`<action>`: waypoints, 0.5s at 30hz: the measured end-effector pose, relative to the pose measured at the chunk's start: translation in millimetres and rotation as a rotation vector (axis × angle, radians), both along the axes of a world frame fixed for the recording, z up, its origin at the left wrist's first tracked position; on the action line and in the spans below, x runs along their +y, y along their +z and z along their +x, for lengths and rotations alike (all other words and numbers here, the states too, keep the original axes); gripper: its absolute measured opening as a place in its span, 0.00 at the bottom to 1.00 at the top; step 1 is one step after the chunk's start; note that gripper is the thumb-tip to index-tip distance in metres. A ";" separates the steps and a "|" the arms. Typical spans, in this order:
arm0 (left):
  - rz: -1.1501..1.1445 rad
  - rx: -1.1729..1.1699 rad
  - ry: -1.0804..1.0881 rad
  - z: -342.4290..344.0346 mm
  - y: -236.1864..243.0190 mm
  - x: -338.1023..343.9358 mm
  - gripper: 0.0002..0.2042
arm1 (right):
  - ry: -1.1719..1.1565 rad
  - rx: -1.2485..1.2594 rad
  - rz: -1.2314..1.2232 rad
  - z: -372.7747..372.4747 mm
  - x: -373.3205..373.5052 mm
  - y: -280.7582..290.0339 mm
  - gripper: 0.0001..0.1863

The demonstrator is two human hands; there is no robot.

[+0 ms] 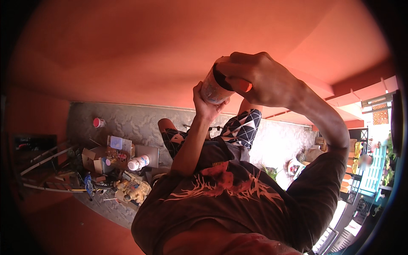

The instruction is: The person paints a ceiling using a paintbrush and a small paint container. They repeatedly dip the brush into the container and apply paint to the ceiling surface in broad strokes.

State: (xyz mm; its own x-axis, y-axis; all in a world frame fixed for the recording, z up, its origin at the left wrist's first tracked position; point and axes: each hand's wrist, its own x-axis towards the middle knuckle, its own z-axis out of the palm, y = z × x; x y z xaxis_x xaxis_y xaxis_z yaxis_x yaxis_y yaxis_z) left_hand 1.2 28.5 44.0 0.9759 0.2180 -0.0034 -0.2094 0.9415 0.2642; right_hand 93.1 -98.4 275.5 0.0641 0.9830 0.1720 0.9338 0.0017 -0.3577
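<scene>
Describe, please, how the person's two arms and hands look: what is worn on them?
Both forearms are bare; no gloves, rings, watch or bracelet show on the left hand or the right hand. The sleeves are short and belong to a dark brownish T-shirt with a pale, spiky red-and-white print on the chest. The right sleeve ends near the elbow; the left sleeve's end is not clear.

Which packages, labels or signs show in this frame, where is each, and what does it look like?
Cylindrical container: raised at centre between the left hand and right hand; pale mottled label, dark top.
White bottle: lying on the mat at left; white with a blue band.
Small pot: alone on the mat, upper left; red and white.
Cardboard box: open, brown, left among the clutter.
Signboard: far right, high; a long greenish strip.
</scene>
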 end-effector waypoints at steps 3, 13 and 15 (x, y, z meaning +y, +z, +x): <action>0.028 -0.002 -0.009 0.7 1.8 1.6 0.32 | 0.006 0.008 0.057 3.1 -3.1 -1.2 0.18; -0.017 0.047 -0.015 0.6 -1.8 1.9 0.31 | -0.198 0.772 0.380 43.4 -29.0 2.2 0.06; -0.100 0.208 0.060 3.9 20.1 -6.8 0.32 | -0.186 0.876 0.469 60.1 -40.8 -12.3 0.05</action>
